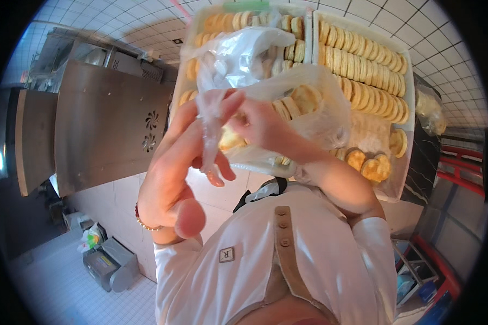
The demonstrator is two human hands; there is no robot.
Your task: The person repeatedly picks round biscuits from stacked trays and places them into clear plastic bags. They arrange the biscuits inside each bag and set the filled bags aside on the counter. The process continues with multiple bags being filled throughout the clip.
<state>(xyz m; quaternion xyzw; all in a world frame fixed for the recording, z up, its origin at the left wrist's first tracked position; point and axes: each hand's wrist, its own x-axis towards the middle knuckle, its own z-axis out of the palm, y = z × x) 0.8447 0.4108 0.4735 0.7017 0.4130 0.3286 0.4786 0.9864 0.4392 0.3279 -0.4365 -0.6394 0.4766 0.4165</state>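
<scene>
A clear plastic bag with round, flat golden buns inside lies over the near side of the left tray. Its narrow, twisted end runs across the fingers of my left hand, which are bent around it while the thumb sticks out. Close against those fingers, my right hand is closed in a pinch on the bag's plastic; its fingertips are partly hidden. Beyond my hands, a bunched sheet of clear plastic covers part of the buns in the tray.
Two white trays stand side by side; the right tray holds upright rows of buns and a few browned ones. To the left is a steel counter. A grey machine sits on the floor; red metal frames stand at right.
</scene>
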